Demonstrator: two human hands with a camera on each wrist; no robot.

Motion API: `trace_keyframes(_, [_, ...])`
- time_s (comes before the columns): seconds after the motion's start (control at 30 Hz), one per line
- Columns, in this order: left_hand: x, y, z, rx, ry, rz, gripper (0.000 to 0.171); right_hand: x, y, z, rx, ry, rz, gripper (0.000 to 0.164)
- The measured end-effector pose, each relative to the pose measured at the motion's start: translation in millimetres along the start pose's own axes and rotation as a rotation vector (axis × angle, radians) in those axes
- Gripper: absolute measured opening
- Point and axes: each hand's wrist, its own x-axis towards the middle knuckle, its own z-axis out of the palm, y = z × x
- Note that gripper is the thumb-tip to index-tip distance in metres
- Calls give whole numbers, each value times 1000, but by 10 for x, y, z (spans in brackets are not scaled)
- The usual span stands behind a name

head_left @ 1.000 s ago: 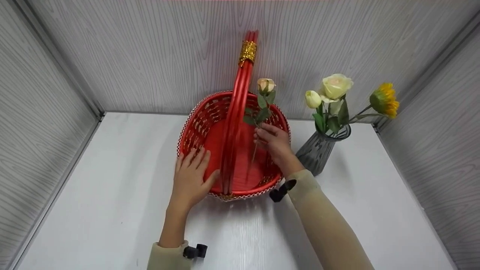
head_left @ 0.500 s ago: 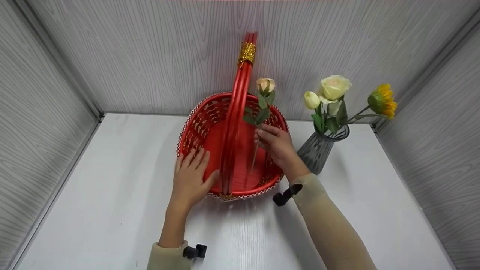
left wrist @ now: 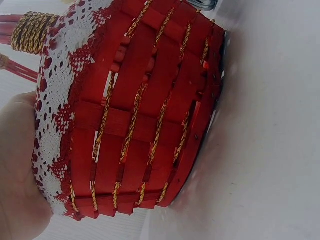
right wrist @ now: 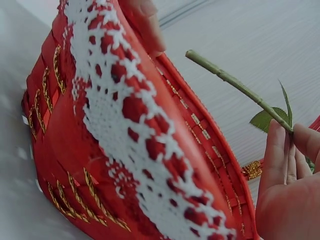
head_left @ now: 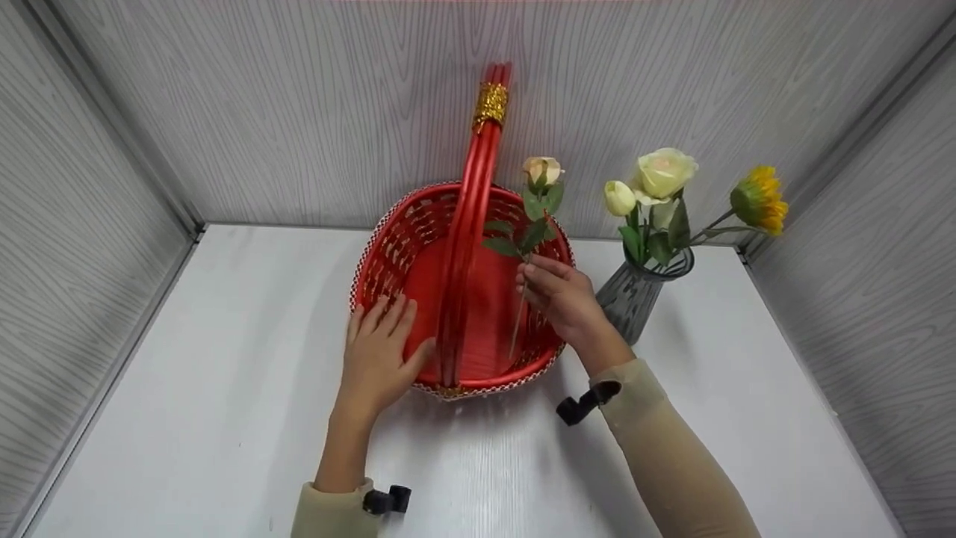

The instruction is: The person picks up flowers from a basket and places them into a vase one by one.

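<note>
A red woven basket [head_left: 489, 306] with a tall arched handle [head_left: 470, 202] stands on the white table. My left hand [head_left: 377, 366] rests on its left front rim, fingers straight and spread; the left wrist view shows that hand [left wrist: 17, 170] against the white lace trim [left wrist: 55, 115]. Over the basket's right side, my right hand [head_left: 571, 302] pinches the stem of a peach rose [head_left: 543, 170] between thumb and fingers. The bloom points up and away, and green leaves sit just above the fingertips. In the right wrist view the cut stem end [right wrist: 192, 54] pokes out over the rim.
Right of the basket a grey glass vase [head_left: 631, 299] holds a cream rose [head_left: 667, 173], a pale tulip [head_left: 619, 198] and a yellow flower [head_left: 759, 200] leaning right. Wood-grain panels [head_left: 299, 112] enclose the table [head_left: 224, 388] at the back and sides.
My right hand has shifted a little right and toward me with the rose, its bloom moving right, away from the basket handle. The left hand stays on the rim.
</note>
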Motion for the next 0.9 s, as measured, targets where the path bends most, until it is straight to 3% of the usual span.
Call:
trace_keyframes(0.27, [8,-9,29,-1,31,10,70,-133,-52,-77,-34,4,-12,29])
trace_keyframes(0.9, [12,-6,3,-10,13,8,69,-481,-155,-342,-81,-40,-10,16])
